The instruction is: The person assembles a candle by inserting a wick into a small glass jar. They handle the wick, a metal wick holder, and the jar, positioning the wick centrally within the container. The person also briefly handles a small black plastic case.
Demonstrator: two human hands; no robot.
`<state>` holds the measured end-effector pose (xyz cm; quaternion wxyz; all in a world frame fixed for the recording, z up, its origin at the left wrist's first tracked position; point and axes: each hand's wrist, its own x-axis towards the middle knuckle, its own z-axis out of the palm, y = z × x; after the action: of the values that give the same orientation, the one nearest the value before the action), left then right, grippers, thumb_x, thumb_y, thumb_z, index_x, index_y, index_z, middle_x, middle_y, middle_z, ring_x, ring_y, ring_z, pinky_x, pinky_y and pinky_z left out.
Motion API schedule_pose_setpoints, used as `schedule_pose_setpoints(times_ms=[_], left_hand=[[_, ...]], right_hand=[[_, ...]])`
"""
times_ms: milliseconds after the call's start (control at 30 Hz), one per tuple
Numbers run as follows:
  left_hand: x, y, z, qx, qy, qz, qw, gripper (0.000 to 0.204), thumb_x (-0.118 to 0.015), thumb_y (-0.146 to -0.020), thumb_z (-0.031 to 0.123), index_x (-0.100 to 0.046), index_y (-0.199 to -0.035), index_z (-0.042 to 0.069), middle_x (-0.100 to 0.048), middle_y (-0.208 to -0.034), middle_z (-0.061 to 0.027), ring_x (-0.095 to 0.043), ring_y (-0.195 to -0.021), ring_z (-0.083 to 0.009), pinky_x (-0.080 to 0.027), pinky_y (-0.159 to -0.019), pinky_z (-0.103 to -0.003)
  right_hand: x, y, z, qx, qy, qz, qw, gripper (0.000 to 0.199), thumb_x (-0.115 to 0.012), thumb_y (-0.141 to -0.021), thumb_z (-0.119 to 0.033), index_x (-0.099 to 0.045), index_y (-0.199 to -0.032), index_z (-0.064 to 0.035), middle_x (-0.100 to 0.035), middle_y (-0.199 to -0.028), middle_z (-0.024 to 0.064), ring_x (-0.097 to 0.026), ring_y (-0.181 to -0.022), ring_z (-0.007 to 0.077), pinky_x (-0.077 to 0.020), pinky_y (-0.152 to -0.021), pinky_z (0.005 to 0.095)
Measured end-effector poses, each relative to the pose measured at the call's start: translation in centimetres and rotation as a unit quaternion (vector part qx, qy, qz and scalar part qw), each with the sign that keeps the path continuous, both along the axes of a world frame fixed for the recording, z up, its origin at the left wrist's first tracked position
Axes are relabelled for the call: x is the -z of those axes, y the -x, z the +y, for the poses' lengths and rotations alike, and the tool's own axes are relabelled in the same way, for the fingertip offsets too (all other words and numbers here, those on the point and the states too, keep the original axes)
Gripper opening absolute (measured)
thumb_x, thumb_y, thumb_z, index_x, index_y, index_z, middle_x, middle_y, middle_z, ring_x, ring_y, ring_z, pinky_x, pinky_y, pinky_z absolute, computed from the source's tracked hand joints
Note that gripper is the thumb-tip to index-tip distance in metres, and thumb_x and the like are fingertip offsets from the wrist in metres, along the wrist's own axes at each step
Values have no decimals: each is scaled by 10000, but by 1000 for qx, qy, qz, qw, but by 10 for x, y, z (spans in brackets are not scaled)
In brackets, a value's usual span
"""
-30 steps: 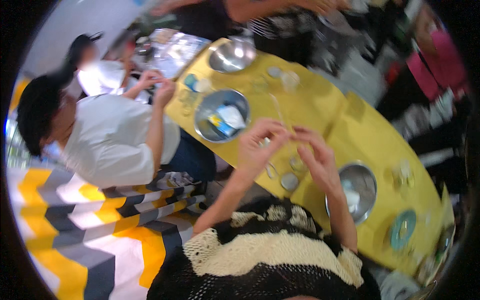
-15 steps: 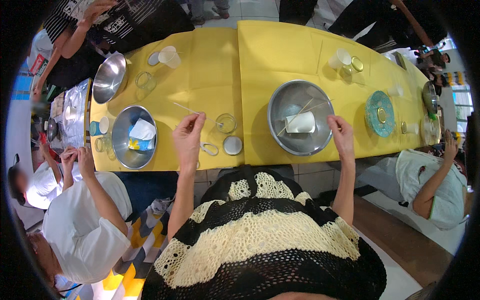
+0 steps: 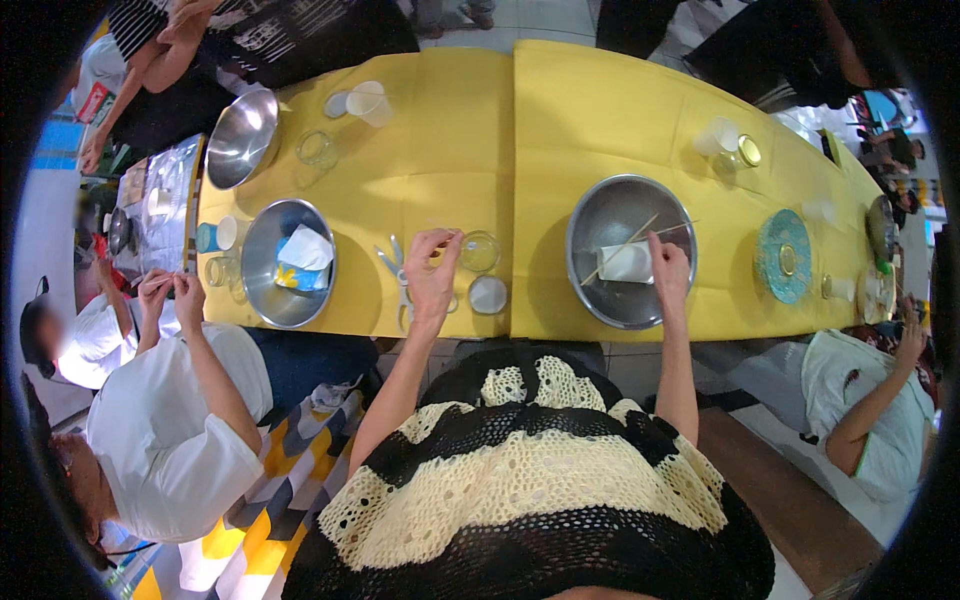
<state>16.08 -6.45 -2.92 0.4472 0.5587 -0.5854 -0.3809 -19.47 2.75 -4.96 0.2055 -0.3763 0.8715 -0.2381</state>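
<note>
Head view; bowl (image 3: 622,203), scissors (image 3: 402,275), jar (image 3: 482,251) near hands (image 3: 433,272)

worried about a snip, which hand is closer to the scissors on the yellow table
Left. The left hand is just to the right of the scissors; the right hand is much farther right, over a metal bowl.

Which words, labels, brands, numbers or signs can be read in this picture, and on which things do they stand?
No text is clear enough to quote.
Blue-and-yellow packet in the left steel bowl: any lettering too small to read.
Dark top at upper left: pale print, too blurred.
Red-and-white item at far upper left: too small.
White cup by the right hand: no print visible.
</note>
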Motion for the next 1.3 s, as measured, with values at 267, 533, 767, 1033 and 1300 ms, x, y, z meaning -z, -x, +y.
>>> schedule_pose_setpoints(times_ms=[267,533,767,1033,1300], left_hand=[[-26,0,1,-24,23,4,999,80,-683,-824,60,-679,-877,0,-634,-858,-60,-577,-794,-143,-448,-706,-261],[-34,-2,4,-27,33,20,999,50,-678,-828,67,-679,-864,32,-634,-855,-53,-579,-800,-141,-459,-686,-265],[-43,-2,8,-28,70,46,996,108,-679,-833,122,-681,-908,44,-642,-889,-60,-602,-843,-160,-481,-728,-281],[-59,-5,16,-28,87,77,993,188,-658,-852,183,-660,-903,3,-616,-861,-98,-586,-808,-222,-460,-698,-311],[-88,-6,8,72,69,39,994,195,-660,-867,186,-667,-923,-1,-657,-870,-83,-605,-800,-179,-475,-726,-301]], right_hand=[[-6,-27,-14,-5,-73,136,988,536,-653,-766,-513,-645,-959,-13,-562,-1008,181,-537,-1002,374,-442,-832,496],[4,-19,-27,11,-64,63,996,425,-676,-761,-423,-672,-948,-41,-612,-987,201,-589,-961,366,-465,-838,465],[10,3,-26,-65,18,-3,998,267,-634,-795,-250,-686,-918,-18,-644,-908,214,-605,-878,380,-463,-783,450],[36,36,-27,-108,122,-30,986,321,-528,-898,-263,-623,-882,43,-585,-822,166,-547,-779,296,-435,-755,372],[-94,-27,-41,-66,292,-219,929,257,-419,-1003,-221,-563,-1027,-10,-540,-780,35,-507,-735,181,-423,-767,332]])
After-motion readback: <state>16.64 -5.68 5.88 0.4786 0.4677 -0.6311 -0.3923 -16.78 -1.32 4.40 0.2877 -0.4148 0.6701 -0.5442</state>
